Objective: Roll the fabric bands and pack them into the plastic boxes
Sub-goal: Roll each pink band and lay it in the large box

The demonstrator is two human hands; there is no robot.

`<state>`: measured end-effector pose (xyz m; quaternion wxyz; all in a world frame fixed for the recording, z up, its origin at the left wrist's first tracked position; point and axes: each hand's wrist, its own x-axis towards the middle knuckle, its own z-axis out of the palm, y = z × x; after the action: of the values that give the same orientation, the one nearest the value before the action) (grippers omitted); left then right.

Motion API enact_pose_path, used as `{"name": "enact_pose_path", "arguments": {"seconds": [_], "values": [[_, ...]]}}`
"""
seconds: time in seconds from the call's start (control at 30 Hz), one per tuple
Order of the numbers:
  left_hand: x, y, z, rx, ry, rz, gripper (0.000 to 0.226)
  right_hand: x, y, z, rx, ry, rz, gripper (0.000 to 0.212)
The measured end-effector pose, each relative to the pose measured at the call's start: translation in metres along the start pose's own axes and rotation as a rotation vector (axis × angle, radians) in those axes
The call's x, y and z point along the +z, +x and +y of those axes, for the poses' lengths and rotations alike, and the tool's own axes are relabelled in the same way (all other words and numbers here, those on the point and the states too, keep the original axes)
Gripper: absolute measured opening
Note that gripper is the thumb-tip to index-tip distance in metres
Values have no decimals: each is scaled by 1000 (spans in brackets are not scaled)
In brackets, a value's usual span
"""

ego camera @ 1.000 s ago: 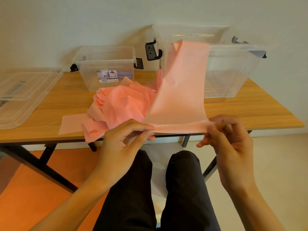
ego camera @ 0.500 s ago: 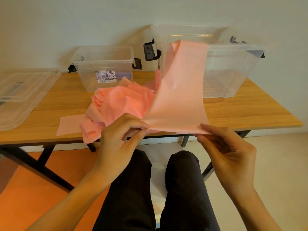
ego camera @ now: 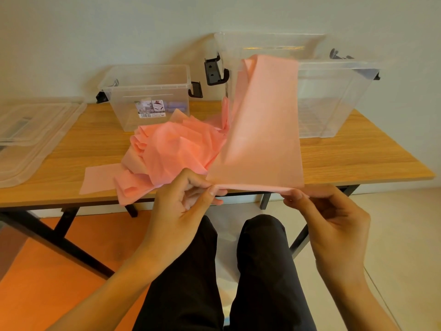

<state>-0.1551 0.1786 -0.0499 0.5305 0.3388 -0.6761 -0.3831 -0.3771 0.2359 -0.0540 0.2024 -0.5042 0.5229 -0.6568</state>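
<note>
Both hands are holding the near end of one pink fabric band [ego camera: 262, 130], low in the middle of the frame, just off the front edge of the bench [ego camera: 358, 158]. The left hand [ego camera: 181, 211] is pinching the left corner between thumb and forefinger. The right hand [ego camera: 334, 223] is gripping the right corner, thumb on top and fingers curled underneath. The short edge is stretching flat and level between them, each hand equally close to its own corner. The band's long axis is running away from the hands, rising toward the upper middle of the frame in front of the large clear box [ego camera: 334, 96]. There it is bending over and dropping back to the heap of pink bands [ego camera: 176, 151] on the bench, below the small clear box [ego camera: 148, 91]. Rolling would probably start at this held edge and travel away from the person, up the strip.
</note>
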Motion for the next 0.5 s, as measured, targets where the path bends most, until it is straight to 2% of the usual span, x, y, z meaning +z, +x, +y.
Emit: {"name": "enact_pose_path", "arguments": {"seconds": [0.2,0.5], "values": [[5,-1,6,-73,-93,64,15,3,3,-3,123,89,14,13],[9,3,11,-93,-136,135,14,3,5,-9,186,227,31,11]]}}
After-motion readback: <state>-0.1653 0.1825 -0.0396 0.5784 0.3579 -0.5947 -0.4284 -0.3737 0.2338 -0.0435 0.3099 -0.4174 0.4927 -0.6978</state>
